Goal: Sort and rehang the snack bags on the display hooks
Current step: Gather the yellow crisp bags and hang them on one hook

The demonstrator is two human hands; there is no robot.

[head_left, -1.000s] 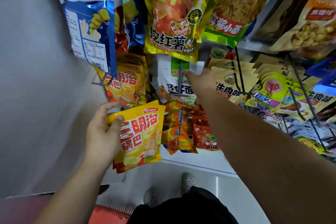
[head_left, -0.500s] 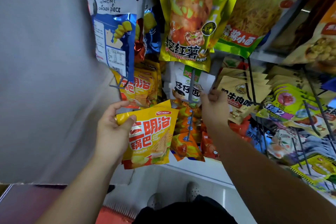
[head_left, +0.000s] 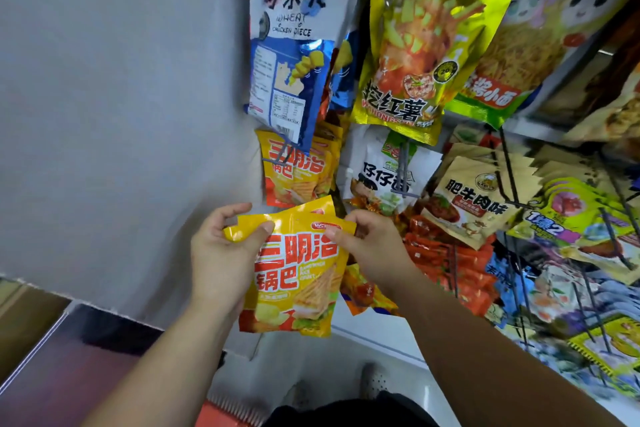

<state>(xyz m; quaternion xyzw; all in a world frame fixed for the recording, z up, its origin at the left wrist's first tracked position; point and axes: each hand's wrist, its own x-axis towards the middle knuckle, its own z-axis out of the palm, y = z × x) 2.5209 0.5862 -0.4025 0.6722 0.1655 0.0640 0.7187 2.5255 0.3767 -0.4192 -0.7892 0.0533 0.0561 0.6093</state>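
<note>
Holding: left hand (head_left: 221,253) grips the top-left corner of the yellow sandwich-crisp bag (head_left: 298,274), thumb on the front, fingers curled behind. Right hand (head_left: 374,246) pinches the top-right edge.
Why 2 hands: my read is they're pulling the header flat so the hang hole can be found and lined up with a peg.
Bag position: in the air, upright, print facing out, just below the matching yellow bags (head_left: 294,173) on the left-most hook (head_left: 277,159). They overlap in view; can't tell if they touch.
Likely target: that same hook, since the print matches.
Second bag: a yellow edge (head_left: 311,206) peeks up behind the held one. 1 bag or 2, can't say.
Hidden: hang hole not visible; glare on the header.
Neighbours: white noodle bag (head_left: 384,177) hangs on the next hook to the right. Blue-white chicken-piece bag (head_left: 287,45) hangs over the target hook's root and is cut off at the frame top.
Blurred: racks at far right are smeared, labels unreadable.
</note>
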